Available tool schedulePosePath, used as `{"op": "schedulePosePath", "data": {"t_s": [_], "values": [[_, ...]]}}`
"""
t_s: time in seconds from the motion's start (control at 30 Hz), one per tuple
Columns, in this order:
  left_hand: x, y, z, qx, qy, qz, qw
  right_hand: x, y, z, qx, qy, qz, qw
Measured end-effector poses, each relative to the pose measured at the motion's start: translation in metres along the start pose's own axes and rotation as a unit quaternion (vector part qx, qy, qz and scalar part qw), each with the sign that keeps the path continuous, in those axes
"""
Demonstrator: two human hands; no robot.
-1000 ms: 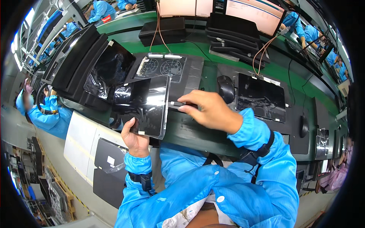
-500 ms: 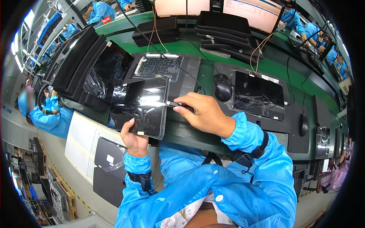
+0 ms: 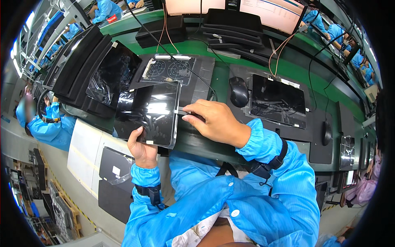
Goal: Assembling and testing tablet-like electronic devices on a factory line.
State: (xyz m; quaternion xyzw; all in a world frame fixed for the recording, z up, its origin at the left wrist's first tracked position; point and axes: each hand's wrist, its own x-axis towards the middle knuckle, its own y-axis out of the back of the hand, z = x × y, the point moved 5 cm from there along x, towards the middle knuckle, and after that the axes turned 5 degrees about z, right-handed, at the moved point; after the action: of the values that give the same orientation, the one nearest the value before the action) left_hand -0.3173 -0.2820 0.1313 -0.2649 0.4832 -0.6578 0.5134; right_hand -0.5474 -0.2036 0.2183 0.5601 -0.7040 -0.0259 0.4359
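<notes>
A flat tablet-like panel with a glossy black screen under clear film is held tilted over the near edge of the bench. My left hand grips its lower edge, thumb on the screen, other fingers hidden beneath. Against the panel's right edge, my right hand pinches a small plug-like piece, light at its tip. A thin black cable runs down from above and passes behind that hand, so its end is hidden.
Black padded slabs and another film-covered panel stand at left. Beyond lies a plate with circle patterns. To the right are a black mouse and a second dark panel. Stacked black pads and monitors line the back.
The whole view has shifted slightly. Both hands and the panel keep nearly the same positions relative to each other, with the right fingers still pinched at the panel's right edge.
</notes>
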Motion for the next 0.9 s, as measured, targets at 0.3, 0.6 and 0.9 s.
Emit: {"op": "schedulePosePath", "data": {"t_s": [0.3, 0.6, 0.9], "values": [[0.009, 0.001, -0.007, 0.057, -0.004, 0.000, 0.998, 0.005, 0.001, 0.006, -0.008, 0.030, -0.030, 0.999], [0.069, -0.019, -0.030, 0.091, 0.097, -0.032, 0.991, 0.020, 0.016, 0.049, -0.078, 0.026, -0.037, 0.996], [0.146, -0.029, -0.071, 0.123, 0.174, -0.023, 0.977, 0.039, -0.002, 0.029, -0.229, 0.099, 0.004, 0.968]]}}
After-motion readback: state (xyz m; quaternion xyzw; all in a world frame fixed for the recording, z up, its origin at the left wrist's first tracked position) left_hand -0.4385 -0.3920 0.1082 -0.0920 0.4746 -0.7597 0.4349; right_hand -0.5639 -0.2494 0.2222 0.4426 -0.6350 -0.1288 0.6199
